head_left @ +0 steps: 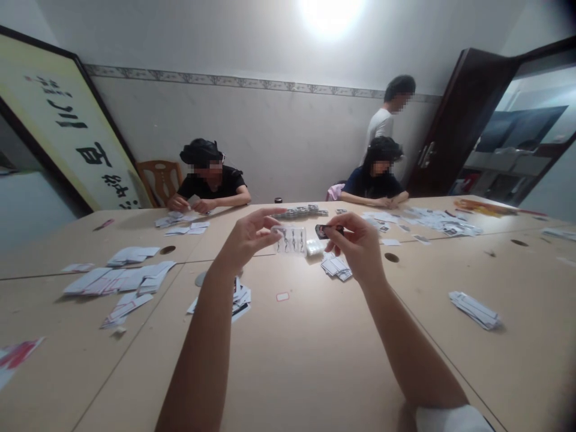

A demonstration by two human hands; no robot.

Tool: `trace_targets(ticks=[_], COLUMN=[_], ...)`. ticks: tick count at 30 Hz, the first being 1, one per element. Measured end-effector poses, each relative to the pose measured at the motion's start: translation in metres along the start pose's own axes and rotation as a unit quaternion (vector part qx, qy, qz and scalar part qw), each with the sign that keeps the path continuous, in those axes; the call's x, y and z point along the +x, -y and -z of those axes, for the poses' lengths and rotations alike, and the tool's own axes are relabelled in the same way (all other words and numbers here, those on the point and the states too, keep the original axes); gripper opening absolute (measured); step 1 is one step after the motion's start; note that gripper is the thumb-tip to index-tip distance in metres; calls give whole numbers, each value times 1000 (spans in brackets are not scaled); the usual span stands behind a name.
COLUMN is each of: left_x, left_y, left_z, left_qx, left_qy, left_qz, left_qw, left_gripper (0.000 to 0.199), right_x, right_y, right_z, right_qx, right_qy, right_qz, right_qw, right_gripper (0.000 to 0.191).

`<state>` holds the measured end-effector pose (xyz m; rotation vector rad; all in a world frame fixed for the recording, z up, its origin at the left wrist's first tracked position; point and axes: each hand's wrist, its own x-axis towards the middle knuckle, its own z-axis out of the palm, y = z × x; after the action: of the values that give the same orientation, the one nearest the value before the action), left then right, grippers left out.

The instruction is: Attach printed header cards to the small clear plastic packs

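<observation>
A clear plastic tray (290, 240) of slender dark pieces hangs above the table (297, 360), its edge pinched in the left hand's (249, 237) fingers. Just beside it, the right hand (357, 243) grips a small dark card (328, 231) between thumb and fingers. The step appears to be presenting both together; the next move likely calls for steady alignment. Both forearms reach forward, hands angled inward.

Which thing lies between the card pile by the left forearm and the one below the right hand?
The head view shows a small red-edged white card there.
</observation>
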<state>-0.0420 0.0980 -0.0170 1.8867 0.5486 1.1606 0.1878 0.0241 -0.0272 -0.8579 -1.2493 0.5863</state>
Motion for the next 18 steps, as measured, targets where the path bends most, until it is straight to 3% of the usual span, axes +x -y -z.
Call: trace_targets(ticks=[4,8,13,15,18], left_x=[-1,-1,1,2,2], left_y=[-1,-3,-10,-12,-13], left_z=[-5,-26,-60,-69,-78], left_qx=[-116,-253,-319,-323,-287], left_qy=[-2,8,20,3,-17], left_qz=[-34,-1,9,15,6], left_qw=[993,967,947,946,958], left_gripper=[23,36,44,45,41], right_x=[-8,-7,0,-2,-5], right_y=[16,27,28,24,18], right_z=[-5,-14,-34,-43,-52], right_qx=[26,51,53,74,101], right_qy=[-11,10,25,9,-75], right_qz=[2,60,121,113,79], right_qw=[1000,997,991,991,989], right_gripper=[12,19,35,32,27])
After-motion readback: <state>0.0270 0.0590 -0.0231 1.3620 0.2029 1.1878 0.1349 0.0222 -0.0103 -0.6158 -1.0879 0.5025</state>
